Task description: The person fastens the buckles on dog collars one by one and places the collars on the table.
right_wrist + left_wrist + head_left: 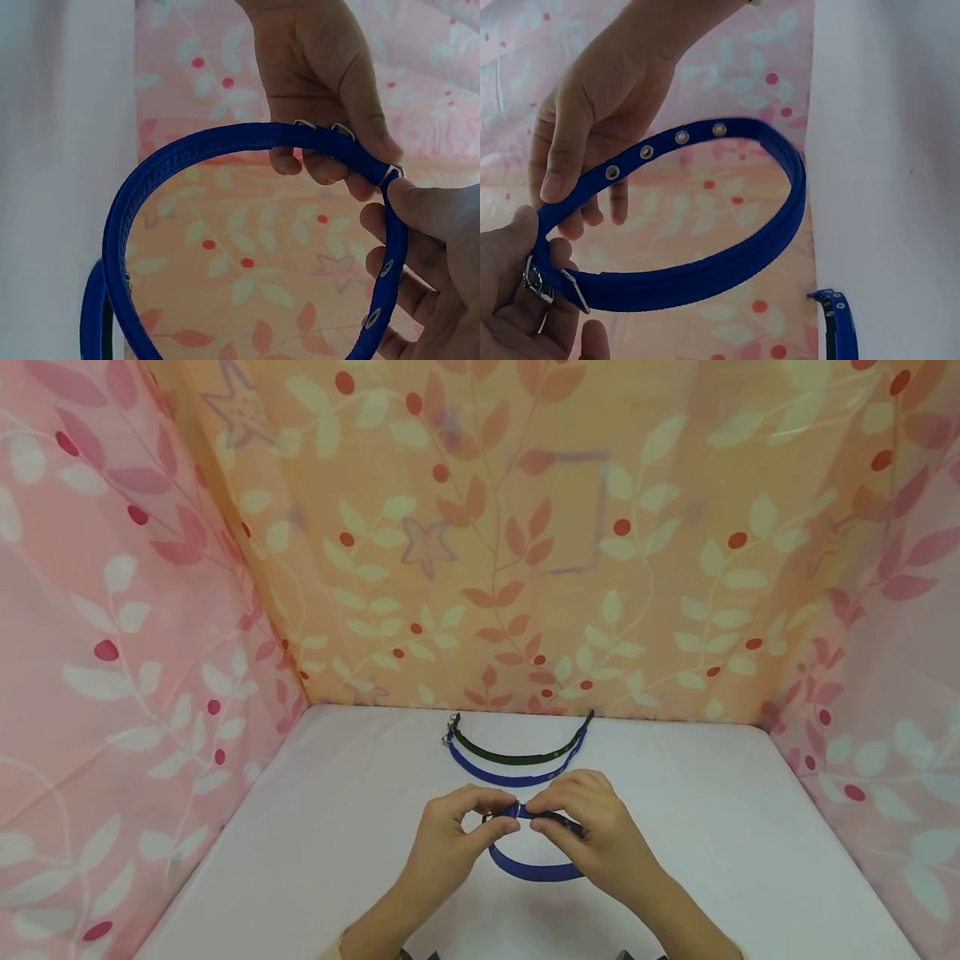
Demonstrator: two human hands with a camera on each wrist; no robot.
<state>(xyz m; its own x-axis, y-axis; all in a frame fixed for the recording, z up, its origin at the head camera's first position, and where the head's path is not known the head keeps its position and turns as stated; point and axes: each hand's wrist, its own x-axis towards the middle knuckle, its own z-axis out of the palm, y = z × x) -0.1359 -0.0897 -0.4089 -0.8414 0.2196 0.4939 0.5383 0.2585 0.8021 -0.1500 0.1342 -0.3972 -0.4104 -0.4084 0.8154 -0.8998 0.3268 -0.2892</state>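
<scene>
You've got a blue collar (536, 871) looped up over the white table (337, 860), left hand (448, 831) pinching its buckle end (537, 282), right hand (596, 822) pinching the holed end (664, 145). Past that, a second blue collar (510, 778) and dark green one (513, 761) lie curved, then the orange leafy curtain (360, 468).

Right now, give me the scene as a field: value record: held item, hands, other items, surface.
held item: blue collar, bent into a loop, with metal eyelets
left hand: pinches the collar near its metal buckle
right hand: pinches its eyelet section
strap end through buckle: cannot tell
other items: dark green collar and second blue collar, curved alongside each other beyond the hands
surface: white table
</scene>
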